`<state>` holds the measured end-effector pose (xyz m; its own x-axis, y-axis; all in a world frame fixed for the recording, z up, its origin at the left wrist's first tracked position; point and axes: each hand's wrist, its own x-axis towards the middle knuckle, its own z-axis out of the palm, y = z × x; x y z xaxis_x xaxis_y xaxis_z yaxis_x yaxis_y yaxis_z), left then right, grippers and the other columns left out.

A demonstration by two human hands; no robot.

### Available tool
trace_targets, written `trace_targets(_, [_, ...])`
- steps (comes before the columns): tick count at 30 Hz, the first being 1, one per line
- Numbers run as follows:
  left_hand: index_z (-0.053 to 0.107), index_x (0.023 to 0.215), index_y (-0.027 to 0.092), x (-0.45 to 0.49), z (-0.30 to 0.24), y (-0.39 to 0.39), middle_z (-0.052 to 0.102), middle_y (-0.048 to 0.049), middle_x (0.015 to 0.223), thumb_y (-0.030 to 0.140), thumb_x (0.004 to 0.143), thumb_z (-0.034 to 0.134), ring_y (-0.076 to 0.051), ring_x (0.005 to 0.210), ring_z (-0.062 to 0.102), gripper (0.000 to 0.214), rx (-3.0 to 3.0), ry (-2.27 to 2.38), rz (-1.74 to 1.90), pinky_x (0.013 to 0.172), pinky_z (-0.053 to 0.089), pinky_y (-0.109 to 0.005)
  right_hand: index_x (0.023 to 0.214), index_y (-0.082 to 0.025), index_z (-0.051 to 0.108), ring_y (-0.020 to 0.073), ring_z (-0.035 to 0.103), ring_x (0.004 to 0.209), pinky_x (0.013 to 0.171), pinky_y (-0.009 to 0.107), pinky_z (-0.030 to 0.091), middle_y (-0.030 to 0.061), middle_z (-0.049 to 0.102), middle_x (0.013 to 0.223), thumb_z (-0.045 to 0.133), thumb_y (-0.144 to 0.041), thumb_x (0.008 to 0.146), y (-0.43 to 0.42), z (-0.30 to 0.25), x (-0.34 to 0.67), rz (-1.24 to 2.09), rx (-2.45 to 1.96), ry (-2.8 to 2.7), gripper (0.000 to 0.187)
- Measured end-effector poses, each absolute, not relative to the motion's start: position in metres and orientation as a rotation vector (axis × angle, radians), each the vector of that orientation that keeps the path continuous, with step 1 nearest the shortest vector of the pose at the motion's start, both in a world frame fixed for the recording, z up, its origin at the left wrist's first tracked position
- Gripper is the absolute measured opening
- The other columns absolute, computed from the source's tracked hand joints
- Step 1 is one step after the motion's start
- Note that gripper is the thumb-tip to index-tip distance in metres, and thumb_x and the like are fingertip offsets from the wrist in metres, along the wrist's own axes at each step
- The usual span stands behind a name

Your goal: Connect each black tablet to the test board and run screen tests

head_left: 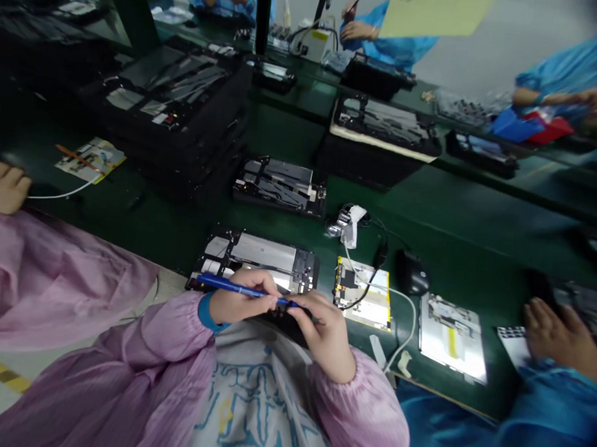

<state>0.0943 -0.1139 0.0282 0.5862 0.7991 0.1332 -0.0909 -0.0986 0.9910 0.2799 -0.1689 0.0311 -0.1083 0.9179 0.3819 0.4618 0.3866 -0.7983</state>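
Note:
My left hand (242, 300) is closed around a blue pen-like tool (235, 288) that lies across it, tip pointing right. My right hand (325, 335) is closed too, its fingers pinching the tool's tip end over the near edge of an opened tablet body (261, 256) lying on the green bench (469, 212). Both arms wear pink sleeves. What sits under my right hand is hidden.
Right of the tablet lie a yellow-edged circuit part (362, 293) with a white cable, a black mouse (412, 273) and a silver panel (453, 335). Another open tablet (279, 186) and stacked black trays (174, 103) sit beyond. Co-workers' hands (563, 337) (0, 186) flank me.

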Motion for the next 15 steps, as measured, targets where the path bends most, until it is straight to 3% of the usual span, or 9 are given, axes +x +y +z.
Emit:
trace_targets(6, [0.063,0.074,0.015,0.085,0.043,-0.108,0.066,-0.0035,0.065,0.025,0.079,0.063,-0.011,0.057,0.058,0.011,1.785,0.682,0.767,0.054,0.044,-0.021,0.083,-0.021,0.070,0.0140,0.062,0.059,0.055,0.025,0.050,0.0010,0.067,0.065,0.054,-0.027,0.092,-0.159,0.046,0.265,0.884,-1.101,-1.882,0.019])
trace_targets(9, [0.064,0.073,0.016,0.071,0.049,-0.100,0.066,-0.0031,0.065,0.025,0.078,0.065,-0.012,0.059,0.059,0.011,1.832,0.698,0.806,0.057,0.045,-0.021,0.085,-0.022,0.069,0.0140,0.064,0.066,0.063,0.026,0.051,0.0014,0.067,0.070,0.050,-0.033,0.094,-0.128,0.055,0.274,1.018,-1.012,-1.997,0.024])
trace_targets(11, [0.064,0.076,0.016,0.056,0.050,-0.091,0.065,-0.0032,0.066,0.027,0.079,0.064,-0.012,0.059,0.059,0.013,1.722,0.771,0.863,0.058,0.045,-0.021,0.099,-0.022,0.067,0.0178,0.065,0.085,0.076,0.032,0.053,0.0061,0.068,0.092,0.055,-0.041,0.091,-0.084,0.063,0.299,0.842,-1.140,-1.949,0.024])
trace_targets(15, [0.056,0.069,0.014,0.024,0.037,-0.069,0.056,0.0005,0.055,0.037,0.080,0.067,-0.007,0.047,0.048,0.027,1.247,0.854,0.945,0.047,0.037,-0.018,0.122,-0.017,0.055,0.0267,0.055,0.112,0.098,0.044,0.045,0.0148,0.054,0.125,0.067,-0.050,0.077,0.038,0.085,0.380,0.231,-1.771,-1.236,0.057])
